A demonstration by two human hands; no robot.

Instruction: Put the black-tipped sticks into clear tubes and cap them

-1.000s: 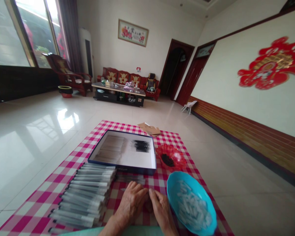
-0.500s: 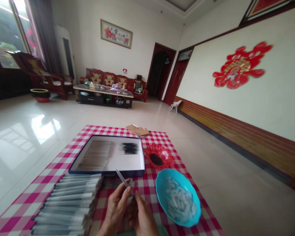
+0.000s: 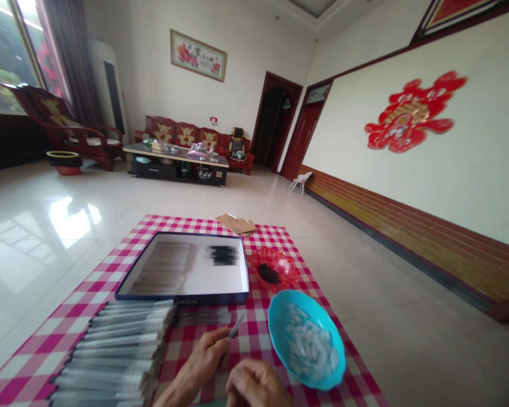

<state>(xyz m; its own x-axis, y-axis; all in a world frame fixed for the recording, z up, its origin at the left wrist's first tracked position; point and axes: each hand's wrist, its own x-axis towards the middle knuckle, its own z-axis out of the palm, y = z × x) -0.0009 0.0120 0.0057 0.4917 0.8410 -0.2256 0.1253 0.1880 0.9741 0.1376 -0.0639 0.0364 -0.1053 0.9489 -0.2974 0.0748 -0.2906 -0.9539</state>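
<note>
**Cropped low, smudgy in spots**

Pink-and-white checked tabletop: both near corners cut off by pic edge, which also crops stack of grey-white pen-shaped tubes at L; count unclear. Left hand covers lower end of slim grey tube. Right hand, near edge: curled, blurred, cropped; can't tell if anything's inside. Blue-rimmed white tray, toward far edge: pale thin rods blur together; thin black sticks too small to count. Turquoise scalloped bowl, R edge: whitish bits overlap, shapes unclear. Red flower-shaped bowl: dark bits too tiny to ID.
</note>
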